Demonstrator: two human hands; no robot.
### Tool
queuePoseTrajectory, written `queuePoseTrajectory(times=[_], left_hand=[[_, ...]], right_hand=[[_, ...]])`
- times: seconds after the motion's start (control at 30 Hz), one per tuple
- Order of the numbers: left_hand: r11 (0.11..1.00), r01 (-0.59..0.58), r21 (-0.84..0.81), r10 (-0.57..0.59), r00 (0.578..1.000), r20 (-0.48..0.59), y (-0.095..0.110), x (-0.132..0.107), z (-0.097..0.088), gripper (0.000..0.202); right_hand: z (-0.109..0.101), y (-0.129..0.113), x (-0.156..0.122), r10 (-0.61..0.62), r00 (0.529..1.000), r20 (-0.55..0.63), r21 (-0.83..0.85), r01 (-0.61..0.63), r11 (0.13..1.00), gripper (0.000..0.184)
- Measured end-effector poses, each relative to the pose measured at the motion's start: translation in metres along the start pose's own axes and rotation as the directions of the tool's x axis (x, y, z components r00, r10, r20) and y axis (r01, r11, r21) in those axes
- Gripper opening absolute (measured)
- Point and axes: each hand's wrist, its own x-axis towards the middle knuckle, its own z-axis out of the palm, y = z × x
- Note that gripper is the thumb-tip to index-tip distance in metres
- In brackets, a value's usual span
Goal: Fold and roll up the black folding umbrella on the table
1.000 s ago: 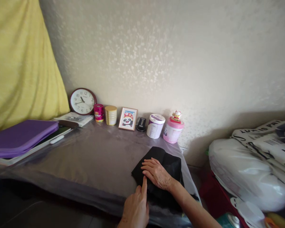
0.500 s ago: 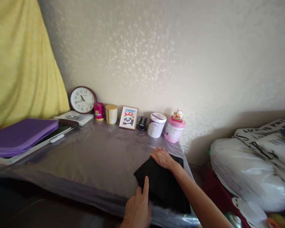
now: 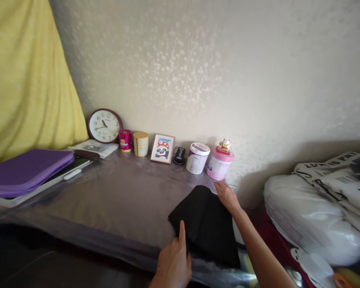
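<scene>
1. The wall, pale with a leafy pattern, rises behind everything.
2. A yellow curtain hangs in folds at the left.
3. The table has a glossy covering and stands along the wall.
4. A bulging white bag sits to the right of the table.
5. The black sheet lies at the table's near right corner, a crease running down it.
6. Purple folders lie flat at the table's left end.
7. A round clock leans at the back left.
8. The left hand is at the sheet's left side, index finger straight and the others curled — I cannot tell whether it pinches anything.
9. The right hand is at the sheet's far right edge, fingers close together; whether they grip it, I cannot tell.
10. A pink-lidded tub stands just beyond that hand.
11. A small cat figurine tops the tub.
</scene>
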Motion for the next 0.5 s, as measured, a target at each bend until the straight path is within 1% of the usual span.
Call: queuePoseTrajectory(times=[0.03, 0.1, 0.17, 0.2, 0.3, 0.37, 0.43, 0.5], left_hand=[[1.0, -0.004, -0.005, 0.004, 1.0, -0.01, -0.001, 0.0, 0.0, 0.073], [1.0, -0.006, -0.012, 0.005, 1.0, -0.026, -0.002, -0.001, 0.0, 0.072], [1.0, -0.008, -0.012, 0.008, 0.999, -0.038, -0.004, -0.001, 0.001, 0.071], [1.0, -0.011, -0.011, 0.011, 0.999, -0.044, -0.004, -0.001, 0.001, 0.071], [1.0, -0.021, -0.011, 0.021, 0.999, -0.049, -0.006, 0.0, 0.001, 0.07], [1.0, -0.019, -0.003, 0.019, 0.999, -0.048, -0.006, 0.0, 0.0, 0.07], [1.0, -0.013, 0.007, 0.014, 0.999, -0.048, -0.006, -0.001, -0.001, 0.069], [1.0, -0.012, 0.012, 0.013, 0.999, -0.051, -0.005, -0.001, -0.001, 0.069]], right_hand=[[-0.008, 0.009, -0.009, 0.014, 0.999, -0.039, 0.015, -0.014, 1.0, 0.028], [-0.021, 0.024, -0.033, -0.013, 0.988, -0.153, 0.114, 0.031, 0.993, 0.026], [-0.031, 0.034, -0.06, -0.052, 0.982, -0.181, 0.158, 0.081, 0.984, 0.025], [-0.033, 0.036, -0.074, -0.074, 0.983, -0.169, 0.167, 0.102, 0.981, 0.024], [-0.036, 0.033, -0.11, -0.16, 0.977, -0.143, 0.174, 0.184, 0.967, 0.027], [-0.036, 0.025, -0.126, -0.219, 0.968, -0.124, 0.173, 0.238, 0.956, 0.031], [-0.034, 0.017, -0.135, -0.266, 0.958, -0.11, 0.18, 0.283, 0.942, 0.033], [-0.033, 0.01, -0.138, -0.293, 0.95, -0.112, 0.197, 0.31, 0.93, 0.033]])
